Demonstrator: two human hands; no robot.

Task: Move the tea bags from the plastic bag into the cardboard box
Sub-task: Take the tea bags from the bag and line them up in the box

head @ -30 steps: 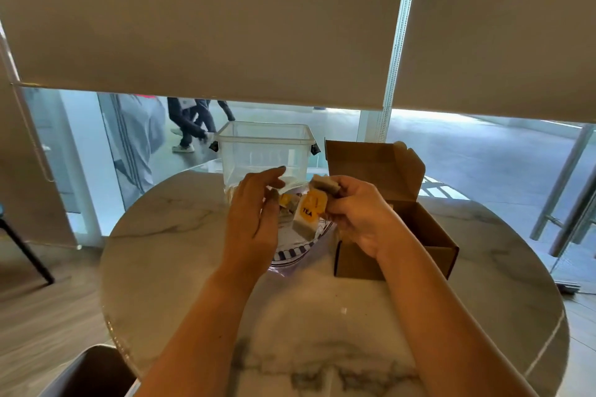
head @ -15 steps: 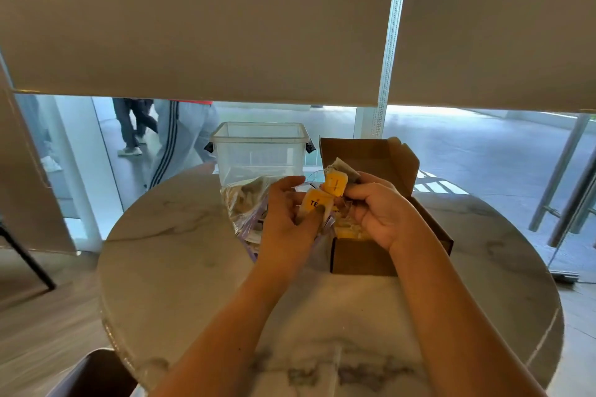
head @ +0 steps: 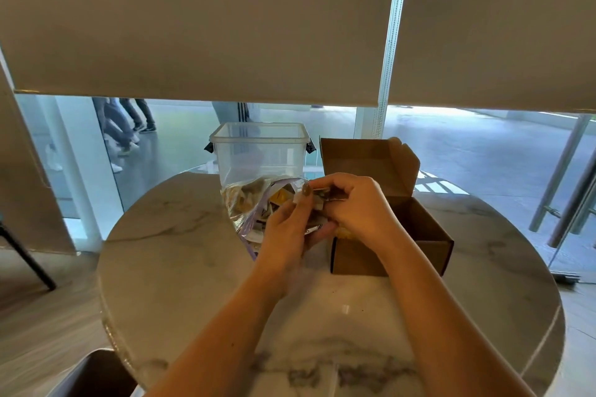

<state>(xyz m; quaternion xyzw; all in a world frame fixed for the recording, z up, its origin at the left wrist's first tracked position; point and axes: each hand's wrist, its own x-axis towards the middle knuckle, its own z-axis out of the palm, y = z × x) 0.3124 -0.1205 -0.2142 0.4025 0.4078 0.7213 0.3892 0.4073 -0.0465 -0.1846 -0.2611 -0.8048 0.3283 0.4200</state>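
A clear plastic bag [head: 248, 200] with a purple zip edge lies on the round marble table [head: 180, 267], with several tea bags inside it. My left hand [head: 287, 229] grips the bag's open mouth from the right side. My right hand [head: 358, 206] pinches tea bags [head: 322, 195] at the bag's mouth, just left of the open brown cardboard box [head: 422, 242]. A bit of yellow shows in the box under my right hand. The box lid stands upright at the back.
An empty clear plastic tub [head: 258, 151] stands behind the bag. A dark chair back [head: 93, 374] sits at the table's near left edge. Behind the table are window blinds and glass, with people walking outside.
My left hand moved right and took hold of the bag's mouth. My right hand dropped lower and closer over the bag and box edge; the yellow tags it held up are now hidden.
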